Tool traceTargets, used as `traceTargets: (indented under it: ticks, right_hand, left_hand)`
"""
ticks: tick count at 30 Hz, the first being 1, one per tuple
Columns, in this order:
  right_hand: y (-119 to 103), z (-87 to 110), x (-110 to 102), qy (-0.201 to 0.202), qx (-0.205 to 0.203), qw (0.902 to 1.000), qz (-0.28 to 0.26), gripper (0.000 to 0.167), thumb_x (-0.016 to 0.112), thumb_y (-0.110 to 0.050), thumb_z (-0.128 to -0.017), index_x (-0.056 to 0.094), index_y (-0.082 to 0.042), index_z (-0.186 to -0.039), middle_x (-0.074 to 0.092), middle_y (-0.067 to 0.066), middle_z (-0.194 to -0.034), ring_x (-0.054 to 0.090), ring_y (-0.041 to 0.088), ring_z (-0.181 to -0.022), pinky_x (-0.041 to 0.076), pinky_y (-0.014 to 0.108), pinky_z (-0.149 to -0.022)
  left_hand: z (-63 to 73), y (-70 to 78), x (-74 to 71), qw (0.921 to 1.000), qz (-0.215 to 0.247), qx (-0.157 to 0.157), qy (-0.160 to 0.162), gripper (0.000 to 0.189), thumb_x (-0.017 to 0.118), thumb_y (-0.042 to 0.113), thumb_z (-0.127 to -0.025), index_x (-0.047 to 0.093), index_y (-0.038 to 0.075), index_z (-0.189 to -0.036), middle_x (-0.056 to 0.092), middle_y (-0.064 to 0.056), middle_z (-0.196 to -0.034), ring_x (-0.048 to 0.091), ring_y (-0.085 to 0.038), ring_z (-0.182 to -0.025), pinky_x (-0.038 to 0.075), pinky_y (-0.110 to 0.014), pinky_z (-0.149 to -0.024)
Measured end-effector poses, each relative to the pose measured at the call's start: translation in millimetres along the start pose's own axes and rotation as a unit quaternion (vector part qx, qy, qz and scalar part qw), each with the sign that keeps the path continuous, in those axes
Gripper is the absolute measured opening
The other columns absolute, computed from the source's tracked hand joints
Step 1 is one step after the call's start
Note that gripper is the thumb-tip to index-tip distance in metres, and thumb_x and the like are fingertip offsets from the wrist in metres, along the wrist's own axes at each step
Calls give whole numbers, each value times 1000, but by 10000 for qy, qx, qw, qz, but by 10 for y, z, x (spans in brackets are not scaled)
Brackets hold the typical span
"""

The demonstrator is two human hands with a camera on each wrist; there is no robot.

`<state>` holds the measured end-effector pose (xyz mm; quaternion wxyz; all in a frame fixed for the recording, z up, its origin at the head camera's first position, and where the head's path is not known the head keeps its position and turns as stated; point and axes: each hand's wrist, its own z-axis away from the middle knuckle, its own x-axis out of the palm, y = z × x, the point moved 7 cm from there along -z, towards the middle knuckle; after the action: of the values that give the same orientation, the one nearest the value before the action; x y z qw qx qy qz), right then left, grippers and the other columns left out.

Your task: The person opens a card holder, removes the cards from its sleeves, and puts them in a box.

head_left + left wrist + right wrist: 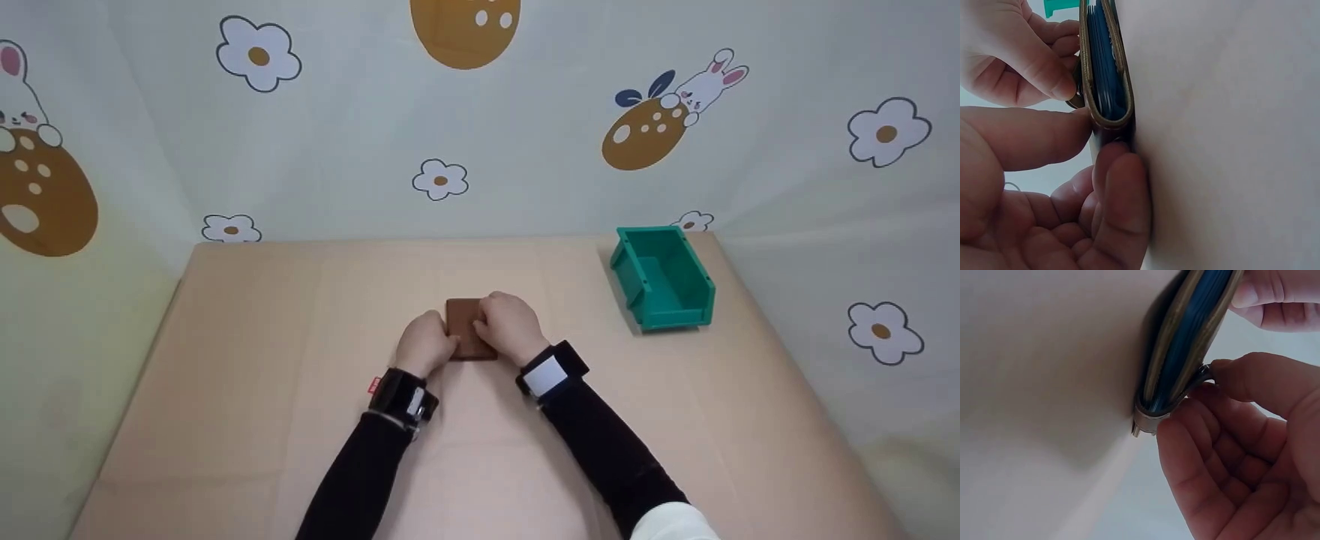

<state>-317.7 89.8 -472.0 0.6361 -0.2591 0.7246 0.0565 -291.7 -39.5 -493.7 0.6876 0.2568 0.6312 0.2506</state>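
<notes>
A brown card holder (466, 346) lies on the table between both hands. In the left wrist view, blue plastic sleeves (1107, 79) show between its folded covers. The left hand (426, 345) pinches the folded spine edge, thumb on top and fingers at the side near the table. At the opposite edge, the right hand (513, 327) holds a short closure strap (1180, 395), its thumb by a metal snap (1204, 372). That strap wraps around the card holder's edge, and the covers lie together. Some fingertips of the right hand are hidden behind the strap.
A green plastic bin (667, 289) stands at the table's back right. The table (247, 390) has a beige cover and meets patterned curtain walls (337, 150) at the back and both sides.
</notes>
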Motion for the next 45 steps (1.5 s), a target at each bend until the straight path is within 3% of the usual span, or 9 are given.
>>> traceTargets:
  ticks: [11,28,38,45]
  right_hand:
    - [9,0,3,124,-153,9997,-173,18,70,-8,-83,62,-9,-68,53,1,-68,53,19,-61,47,34,-59]
    - [144,15,1,-146,293,9979,-563,15,70,-12,-89,63,-8,-78,58,2,-76,56,20,-71,49,37,-69]
    - [279,57,-187,211,495,9967,-612,6,69,-9,-88,65,-4,-91,62,6,-79,58,22,-72,49,38,-69]
    - [406,138,-250,368,681,9959,-469,5,66,-8,-89,66,-5,-92,62,5,-82,60,22,-76,50,39,-72]
  left_hand:
    - [-28,-37,39,9999,-53,-100,-109,20,70,13,-88,54,4,-79,53,-5,-72,51,-22,-65,42,-33,-61]
    - [-8,-32,29,9998,10,-146,-148,21,71,15,-88,55,3,-81,55,-5,-74,52,-21,-66,42,-33,-61]
    - [-15,-33,34,9997,66,-203,-123,21,71,14,-88,56,3,-80,55,-5,-72,51,-20,-65,42,-32,-60]
    - [-15,-45,46,9996,19,-258,-135,21,71,15,-89,55,3,-80,55,-5,-72,51,-20,-64,41,-31,-58]
